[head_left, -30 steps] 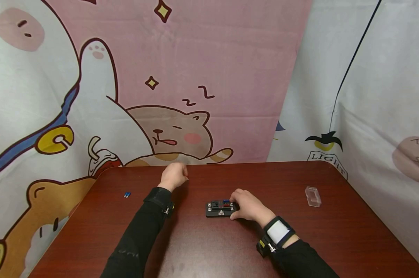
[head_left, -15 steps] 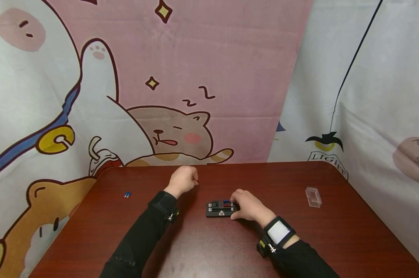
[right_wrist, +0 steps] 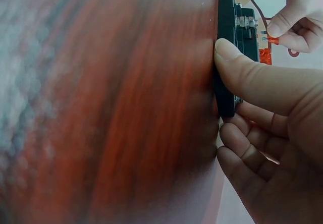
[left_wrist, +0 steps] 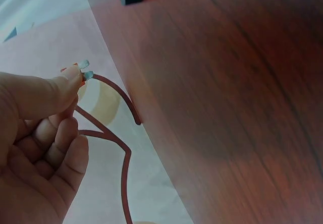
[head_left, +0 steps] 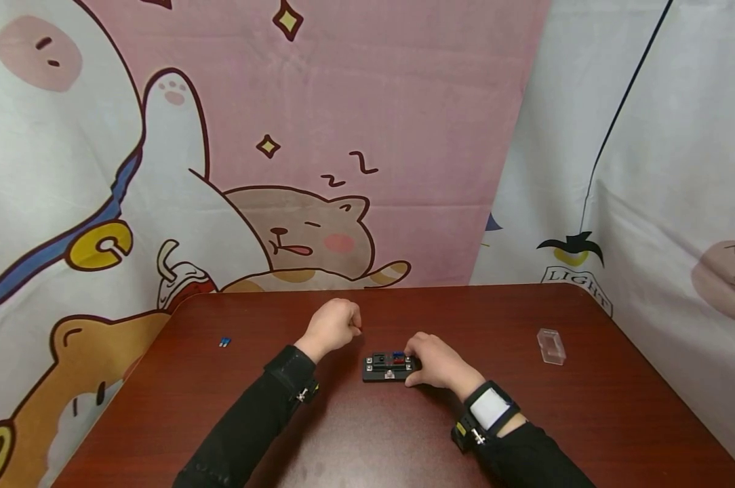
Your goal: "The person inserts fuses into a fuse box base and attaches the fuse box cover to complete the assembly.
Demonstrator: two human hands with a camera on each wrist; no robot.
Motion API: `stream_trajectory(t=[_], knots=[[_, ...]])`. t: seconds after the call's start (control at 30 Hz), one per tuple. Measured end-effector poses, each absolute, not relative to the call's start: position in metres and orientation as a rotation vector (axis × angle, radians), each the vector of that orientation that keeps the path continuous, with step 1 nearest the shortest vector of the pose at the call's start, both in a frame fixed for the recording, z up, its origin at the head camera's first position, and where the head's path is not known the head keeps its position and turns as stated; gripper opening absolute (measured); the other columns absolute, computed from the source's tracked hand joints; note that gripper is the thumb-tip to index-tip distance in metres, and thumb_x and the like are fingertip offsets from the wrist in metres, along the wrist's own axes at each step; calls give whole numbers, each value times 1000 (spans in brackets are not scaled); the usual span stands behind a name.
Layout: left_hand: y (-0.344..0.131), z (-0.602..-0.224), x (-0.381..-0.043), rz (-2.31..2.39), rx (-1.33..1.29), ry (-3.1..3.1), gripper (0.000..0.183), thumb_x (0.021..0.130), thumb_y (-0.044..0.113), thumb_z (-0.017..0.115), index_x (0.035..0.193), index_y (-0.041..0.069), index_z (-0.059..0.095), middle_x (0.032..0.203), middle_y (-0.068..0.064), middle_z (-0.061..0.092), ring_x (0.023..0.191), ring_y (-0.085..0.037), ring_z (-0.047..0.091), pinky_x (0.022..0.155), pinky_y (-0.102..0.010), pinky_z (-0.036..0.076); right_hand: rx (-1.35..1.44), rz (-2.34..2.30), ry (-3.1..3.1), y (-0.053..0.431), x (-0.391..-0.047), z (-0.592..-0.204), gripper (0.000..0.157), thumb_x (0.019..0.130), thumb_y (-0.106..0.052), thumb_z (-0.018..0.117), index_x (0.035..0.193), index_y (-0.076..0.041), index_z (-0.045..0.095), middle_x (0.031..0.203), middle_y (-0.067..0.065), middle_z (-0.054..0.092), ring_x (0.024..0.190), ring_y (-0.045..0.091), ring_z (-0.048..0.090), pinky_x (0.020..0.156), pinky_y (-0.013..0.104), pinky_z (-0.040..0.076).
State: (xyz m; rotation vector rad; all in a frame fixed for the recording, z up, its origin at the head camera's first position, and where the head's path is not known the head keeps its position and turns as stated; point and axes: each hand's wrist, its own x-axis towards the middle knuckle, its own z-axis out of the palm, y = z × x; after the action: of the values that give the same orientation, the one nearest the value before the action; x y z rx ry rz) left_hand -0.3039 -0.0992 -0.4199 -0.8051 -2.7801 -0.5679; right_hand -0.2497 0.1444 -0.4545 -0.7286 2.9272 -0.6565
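The step in hand looks to be presenting a small orange piece (right_wrist: pixel 273 41) to the black block (head_left: pixel 382 369); the left hand (head_left: pixel 333 325) pinches that piece between thumb and index finger, the gap between them closed down to its thickness, the other fingers curled in toward the palm; two metal prongs stick out past the thumb tip, pointing down toward the bench (head_left: pixel 489 315).

The right hand (head_left: pixel 439 362) grips the block's right end, thumb on the near side and fingers round the far side, spread only as wide as the block; this seems meant to steady it.

The block lies flat on the bench; the left hand is beyond and to the left of its left end, near but apart, so the orange piece is held clear of it; a red piece and a blue one sit on the block near the right fingers.

The next move, as I judge it, calls for bringing the prongs over a free spot on the block, squaring them up, then pressing straight down while the right hand braces; which spot, I cannot tell.
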Motion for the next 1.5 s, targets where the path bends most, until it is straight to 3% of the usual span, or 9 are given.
stream_trajectory(t=[0.83,1.5], knots=[[-79,-419,-278,-598,-897,-2753,20,77,7,84,71,18,68,70,9,56,68,-11,51,60,-27,45,-707,-668,2924,144,-250,-456,42,71,-24,91,102,-7,67,98,3,58,93,22,55,87,44,48],[-67,-427,-273,-541,-957,-2783,17,78,7,82,73,16,68,73,8,56,73,-12,53,64,-28,46,-730,-673,2942,144,-250,-455,42,70,-23,91,100,-6,67,96,2,58,89,20,54,84,43,48]])
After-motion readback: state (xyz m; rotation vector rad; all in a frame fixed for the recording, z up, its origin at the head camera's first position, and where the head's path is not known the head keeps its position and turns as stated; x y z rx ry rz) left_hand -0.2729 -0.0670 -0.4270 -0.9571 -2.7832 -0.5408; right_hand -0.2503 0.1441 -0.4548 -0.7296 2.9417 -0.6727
